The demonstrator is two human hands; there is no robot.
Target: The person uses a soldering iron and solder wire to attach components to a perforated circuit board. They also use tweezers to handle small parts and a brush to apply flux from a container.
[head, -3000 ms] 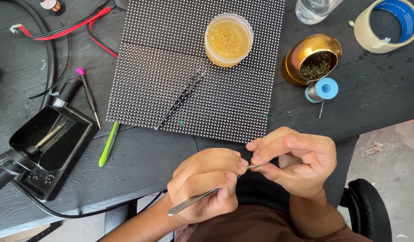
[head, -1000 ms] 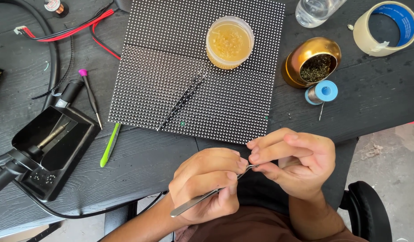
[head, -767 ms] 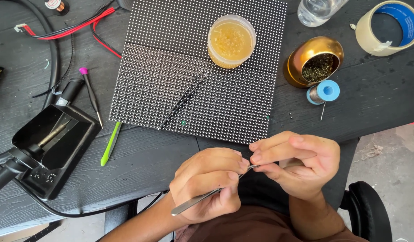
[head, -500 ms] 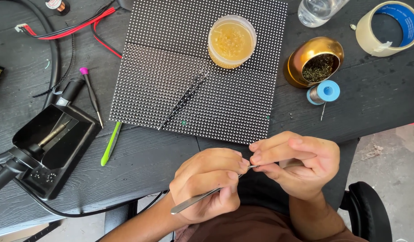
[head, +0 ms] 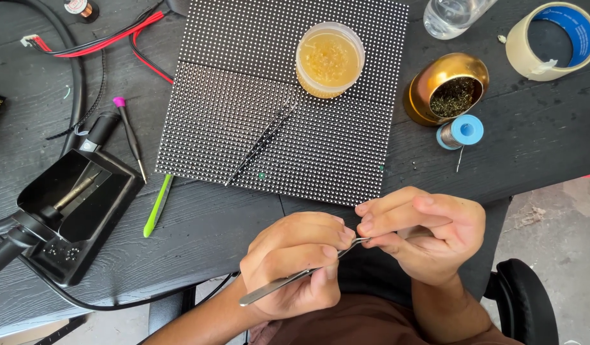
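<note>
My left hand (head: 295,262) is closed around a pair of metal tweezers (head: 288,280), which point up and right. Their tips meet the fingertips of my right hand (head: 429,233). That hand's thumb and fingers are pinched together around the tips, and anything tiny between them is hidden. Both hands hover just off the near edge of the black wooden table (head: 205,223), above my lap. A black dotted LED panel (head: 212,128) lies flat on the table beyond the hands.
On the panel stand a tub of yellow paste (head: 329,59) and a second thin tool (head: 260,144). A gold bowl of brass wool (head: 445,89), blue solder spool (head: 460,131) and tape roll (head: 550,38) sit right. A soldering stand (head: 65,211), green tool (head: 158,204) and screwdriver (head: 129,131) lie left.
Both hands stay together at the tweezers' tips with only slight finger shifts. The view drifts a little. Nothing on the table has moved.
</note>
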